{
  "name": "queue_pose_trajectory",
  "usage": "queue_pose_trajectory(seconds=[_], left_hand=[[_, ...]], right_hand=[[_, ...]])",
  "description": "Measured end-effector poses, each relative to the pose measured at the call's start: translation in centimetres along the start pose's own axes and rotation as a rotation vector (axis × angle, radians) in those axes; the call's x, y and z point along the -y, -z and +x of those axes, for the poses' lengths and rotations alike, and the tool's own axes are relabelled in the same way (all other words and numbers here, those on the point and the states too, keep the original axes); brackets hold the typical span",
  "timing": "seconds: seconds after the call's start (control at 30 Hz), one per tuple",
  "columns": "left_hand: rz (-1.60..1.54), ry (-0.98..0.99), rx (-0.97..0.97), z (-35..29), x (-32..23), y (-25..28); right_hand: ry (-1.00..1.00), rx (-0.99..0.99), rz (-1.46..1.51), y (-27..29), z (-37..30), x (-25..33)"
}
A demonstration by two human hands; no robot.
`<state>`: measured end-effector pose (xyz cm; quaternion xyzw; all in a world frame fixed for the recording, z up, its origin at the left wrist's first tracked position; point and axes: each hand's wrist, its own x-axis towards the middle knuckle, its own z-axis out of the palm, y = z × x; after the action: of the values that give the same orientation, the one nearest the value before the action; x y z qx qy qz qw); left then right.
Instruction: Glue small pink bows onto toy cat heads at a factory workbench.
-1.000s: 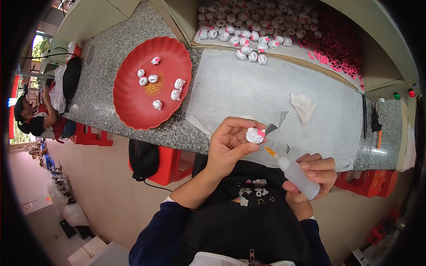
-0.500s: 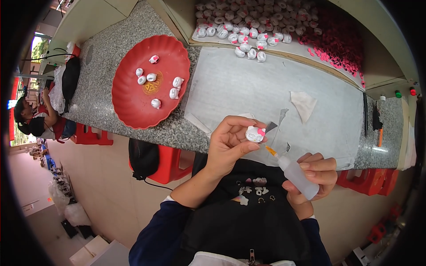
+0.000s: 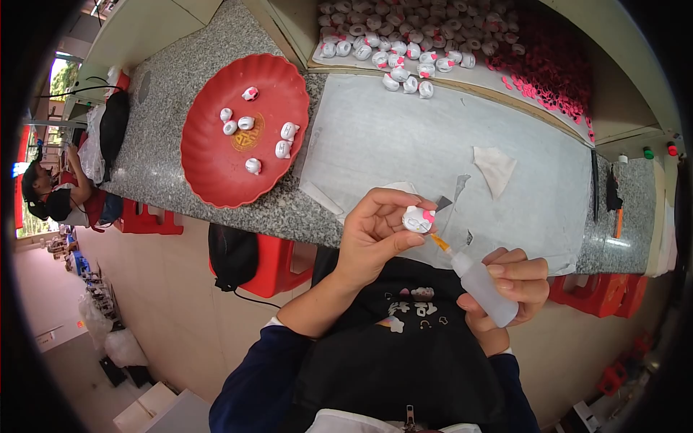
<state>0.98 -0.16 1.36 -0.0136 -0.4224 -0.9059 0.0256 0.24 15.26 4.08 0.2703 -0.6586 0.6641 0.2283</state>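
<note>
Nearest, the right hand is curled around a small translucent squeeze bottle, fingers wrapped over its body, the bottle tilted so its orange nozzle points up and left. The nozzle tip meets a small white piece with pink spots, pinched between the thumb and fingertips of the left hand, whose forearm rises from the lower edge in a dark blue sleeve, wrist bent toward the counter. The piece sits above the counter's near edge, over a grey sheet. Farther left on the granite counter lies a red plate with six similar pieces. Beyond, a tray holds many more.
</note>
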Motion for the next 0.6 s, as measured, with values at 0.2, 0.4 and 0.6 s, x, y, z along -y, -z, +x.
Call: queue_pose_trajectory(seconds=[0.2,0.4,0.6], left_hand=[[0.010,-0.041,-0.029,0.10,-0.15,-0.01],[0.071,-0.093,-0.025,0.17,0.21,0.10],[0.143,-0.166,0.071,0.22,0.35,0.19]], right_hand=[[-0.006,0.047,-0.005,0.39,0.41,-0.08],[-0.048,0.065,0.019,0.33,0.51,0.03],[-0.060,0.020,0.024,0.24,0.58,-0.04]])
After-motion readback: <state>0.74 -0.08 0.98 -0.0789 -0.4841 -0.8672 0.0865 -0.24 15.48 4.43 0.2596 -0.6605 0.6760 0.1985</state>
